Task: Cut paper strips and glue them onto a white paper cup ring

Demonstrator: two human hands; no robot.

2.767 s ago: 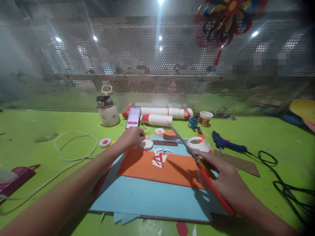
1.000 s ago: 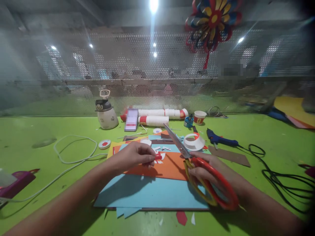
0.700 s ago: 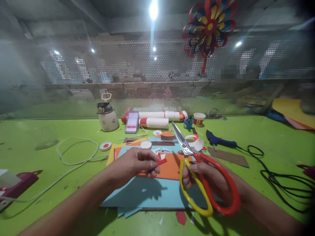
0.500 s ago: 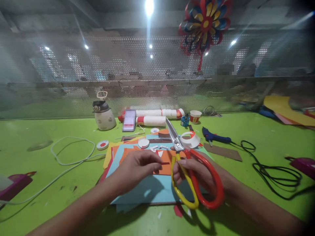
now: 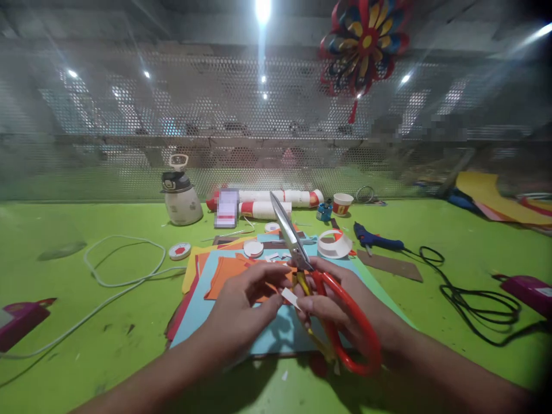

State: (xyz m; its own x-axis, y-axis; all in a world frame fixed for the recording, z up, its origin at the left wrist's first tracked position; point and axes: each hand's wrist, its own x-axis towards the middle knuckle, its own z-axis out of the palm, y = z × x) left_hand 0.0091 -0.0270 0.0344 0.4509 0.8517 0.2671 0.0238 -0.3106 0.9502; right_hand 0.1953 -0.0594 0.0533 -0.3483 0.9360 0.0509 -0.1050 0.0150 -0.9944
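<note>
Trimming so small a piece goes best, I judge, when the paper strip [image 5: 290, 296] is fed in close to the pivot of the scissors [image 5: 301, 261] rather than nipped at the tips. The fingers should pinch well back from the cutting line, and the strip should be turned into the blades instead of the heavy tool being twisted. Working low over the blue sheet [image 5: 196, 313] would let any offcut drop onto the stack instead of the green desk [image 5: 86, 328].

The left hand [image 5: 244, 302] comes in from the lower left with the forearm raised off the desk. Its thumb and fingertips are closed in a pinch on the near end of the strip, and the other fingers curl loosely beneath. The strip sits in the air between the two hands, just above the blue sheet and the orange sheet [image 5: 224, 269], with its free end touching or nearly touching the scissors below the pivot.

The right hand [image 5: 328, 310] is wrapped through the red and yellow handle loops, gripping them firmly. The blades lie together, or nearly so, and point up and away to the left. Its wrist is cocked inward so that the two hands meet at the middle.

A white paper ring [image 5: 334, 246] and a blue glue gun [image 5: 375, 238] lie beyond, well apart from the hands.
</note>
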